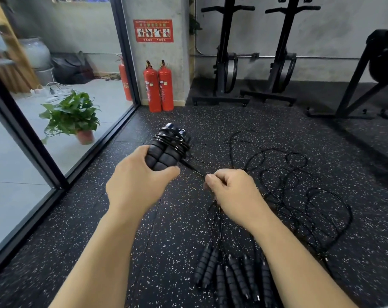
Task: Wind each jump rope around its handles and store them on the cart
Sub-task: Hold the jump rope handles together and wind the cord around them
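Your left hand [135, 183] grips the two black ribbed foam handles [164, 156]. Your right hand [230, 192], at 4 o'clock from them, pinches the thin black cord [193, 168]. It looks springy and slippery, so hold it taut.

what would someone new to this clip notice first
Centre frame, the left hand holds a pair of black foam handles with cord wound round their far end, while the right hand pinches its free run. Lower right, more unwound jump ropes sprawl over the speckled floor. Two red fire extinguishers stand against the pillar behind.
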A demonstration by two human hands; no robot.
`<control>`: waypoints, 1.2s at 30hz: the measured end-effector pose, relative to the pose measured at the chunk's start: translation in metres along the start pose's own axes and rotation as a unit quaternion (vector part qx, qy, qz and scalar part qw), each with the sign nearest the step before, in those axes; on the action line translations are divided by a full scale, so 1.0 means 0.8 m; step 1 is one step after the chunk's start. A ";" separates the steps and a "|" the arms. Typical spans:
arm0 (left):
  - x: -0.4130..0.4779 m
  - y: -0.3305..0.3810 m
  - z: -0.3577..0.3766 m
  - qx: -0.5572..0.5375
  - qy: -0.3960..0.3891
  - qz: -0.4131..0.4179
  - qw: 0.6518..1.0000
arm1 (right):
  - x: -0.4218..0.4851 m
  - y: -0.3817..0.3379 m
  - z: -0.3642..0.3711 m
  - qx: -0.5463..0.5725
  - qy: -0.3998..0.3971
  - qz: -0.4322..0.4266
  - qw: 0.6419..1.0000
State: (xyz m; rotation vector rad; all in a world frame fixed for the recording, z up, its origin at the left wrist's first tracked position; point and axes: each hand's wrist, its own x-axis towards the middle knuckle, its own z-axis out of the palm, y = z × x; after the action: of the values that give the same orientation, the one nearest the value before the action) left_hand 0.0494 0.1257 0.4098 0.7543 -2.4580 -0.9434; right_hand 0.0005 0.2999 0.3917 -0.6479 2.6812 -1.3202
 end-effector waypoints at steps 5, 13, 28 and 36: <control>0.000 -0.001 0.000 0.023 0.004 0.003 1.000 | -0.010 -0.030 -0.014 -0.078 -0.024 -0.075 0.994; -0.018 0.015 0.003 0.202 0.002 0.147 0.968 | -0.020 -0.053 -0.035 -0.182 0.021 -0.107 0.977; -0.042 0.043 0.026 0.282 -0.143 0.342 0.885 | 0.002 -0.012 -0.042 -0.283 0.171 -0.183 0.926; -0.049 0.044 0.023 0.179 -0.187 0.385 0.886 | 0.012 0.009 -0.056 -0.109 0.080 -0.091 0.987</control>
State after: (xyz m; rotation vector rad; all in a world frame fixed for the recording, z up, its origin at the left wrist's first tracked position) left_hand 0.0583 0.1806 0.4149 -0.3762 -2.9073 -0.3416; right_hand -0.0221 0.3329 0.4154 -0.8640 2.9891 -1.1716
